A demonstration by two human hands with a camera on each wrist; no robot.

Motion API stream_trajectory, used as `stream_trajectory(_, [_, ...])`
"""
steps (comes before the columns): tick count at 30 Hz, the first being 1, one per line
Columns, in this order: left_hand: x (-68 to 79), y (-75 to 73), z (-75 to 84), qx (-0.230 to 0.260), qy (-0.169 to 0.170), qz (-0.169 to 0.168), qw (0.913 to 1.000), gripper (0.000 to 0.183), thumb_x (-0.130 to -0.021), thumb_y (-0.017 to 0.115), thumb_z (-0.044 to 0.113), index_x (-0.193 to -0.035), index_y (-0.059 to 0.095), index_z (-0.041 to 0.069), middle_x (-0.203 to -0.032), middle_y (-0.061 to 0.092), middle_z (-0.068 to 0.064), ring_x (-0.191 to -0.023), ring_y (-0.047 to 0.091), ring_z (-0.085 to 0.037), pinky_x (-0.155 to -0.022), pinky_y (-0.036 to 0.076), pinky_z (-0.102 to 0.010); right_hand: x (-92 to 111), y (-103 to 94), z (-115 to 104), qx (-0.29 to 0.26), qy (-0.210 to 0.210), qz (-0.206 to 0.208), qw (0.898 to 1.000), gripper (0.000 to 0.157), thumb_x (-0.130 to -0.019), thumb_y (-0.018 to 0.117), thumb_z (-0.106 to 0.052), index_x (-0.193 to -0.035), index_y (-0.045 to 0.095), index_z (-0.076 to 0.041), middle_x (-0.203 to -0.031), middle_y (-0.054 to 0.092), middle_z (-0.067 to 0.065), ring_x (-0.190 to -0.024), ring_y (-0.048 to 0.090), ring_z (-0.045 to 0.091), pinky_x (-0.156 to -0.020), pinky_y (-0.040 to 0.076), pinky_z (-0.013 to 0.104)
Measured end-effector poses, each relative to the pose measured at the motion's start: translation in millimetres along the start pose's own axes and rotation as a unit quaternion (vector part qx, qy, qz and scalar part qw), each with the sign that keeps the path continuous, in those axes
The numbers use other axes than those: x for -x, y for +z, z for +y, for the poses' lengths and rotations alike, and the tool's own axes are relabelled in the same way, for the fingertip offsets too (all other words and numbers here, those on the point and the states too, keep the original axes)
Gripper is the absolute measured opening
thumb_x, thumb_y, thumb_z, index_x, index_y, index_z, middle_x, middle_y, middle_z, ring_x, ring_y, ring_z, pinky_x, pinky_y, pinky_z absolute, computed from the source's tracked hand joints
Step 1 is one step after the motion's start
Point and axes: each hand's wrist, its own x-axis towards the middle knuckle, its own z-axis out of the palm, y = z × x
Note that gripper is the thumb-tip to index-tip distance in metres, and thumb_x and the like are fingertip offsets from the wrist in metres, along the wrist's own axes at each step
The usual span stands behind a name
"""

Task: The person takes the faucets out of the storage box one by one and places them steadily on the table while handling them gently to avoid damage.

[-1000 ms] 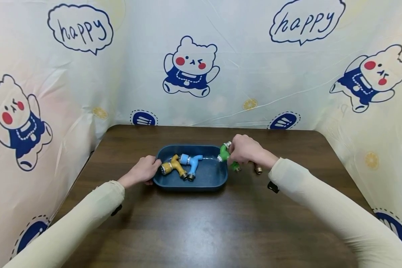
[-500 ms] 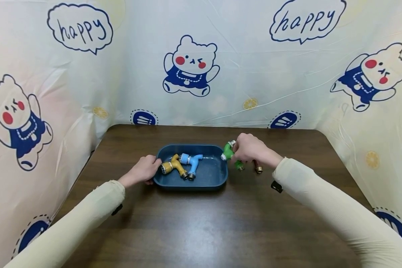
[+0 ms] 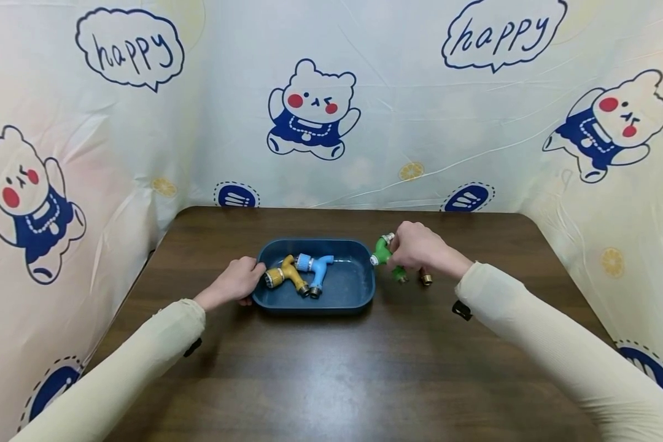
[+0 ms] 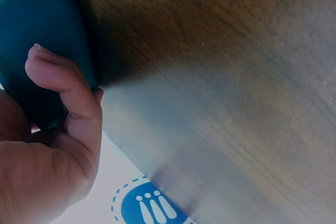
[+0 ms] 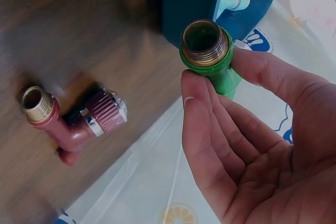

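Observation:
My left hand [image 3: 237,279] grips the left end of a dark blue tray [image 3: 331,307]; in the left wrist view its bent fingers lie against the tray's outer wall [image 4: 47,19]. Inside the tray are a yellow faucet [image 3: 288,275] and a light blue faucet [image 3: 319,273], side by side. Just off the tray's right end, my right hand [image 3: 420,247] pinches a green faucet [image 3: 383,252] between thumb and fingers. The right wrist view shows its threaded brass end [image 5: 205,45] facing the camera. A dark red faucet [image 5: 68,129] lies on the table, mostly hidden behind the right hand in the head view.
Under everything is a dark brown wooden table [image 3: 309,374]. A pale curtain [image 3: 387,123] printed with bears hangs behind it and along both sides.
My right hand has moved a little to the right with the green faucet, away from the tray's right end. The left hand and the tray have stayed put.

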Motion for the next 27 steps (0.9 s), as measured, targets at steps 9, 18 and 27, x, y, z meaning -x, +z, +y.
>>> stream_trajectory(9, [0.6,-0.5,0.0,-0.003,-0.003,-0.003,1.0000,0.038,-0.112,0.037,0.021,-0.102,0.062,-0.006,-0.076,0.066,-0.016,-0.047,0.066,-0.020,-0.046,0.058,-0.034,2,-2.8,6,-0.013,-0.002,-0.006,1.000,0.012,-0.087,0.085,-0.020,-0.089,0.081,-0.008,-0.078,0.071,0.006,-0.057,0.063,0.018,-0.049,0.051,0.028])
stream_trajectory(18, [-0.4,1.2,-0.4,-0.005,-0.003,0.003,1.0000,0.039,-0.112,0.037,0.022,-0.101,0.062,-0.005,-0.074,0.067,-0.016,-0.047,0.066,-0.020,-0.045,0.057,-0.034,3,-1.9,12,-0.012,0.004,-0.013,1.000,0.019,-0.088,0.085,-0.021,-0.095,0.081,-0.004,-0.073,0.072,0.006,-0.051,0.061,0.014,-0.052,0.055,0.031])
stream_trajectory(27, [3.3,0.0,2.8,-0.003,0.004,0.006,1.0000,0.038,-0.112,0.037,0.020,-0.102,0.062,-0.006,-0.077,0.067,-0.017,-0.047,0.065,-0.019,-0.045,0.057,-0.033,7,-2.2,18,-0.017,0.007,-0.005,1.000,0.018,-0.087,0.086,-0.020,-0.092,0.080,-0.003,-0.076,0.072,0.006,-0.060,0.068,0.018,-0.062,0.062,0.039])
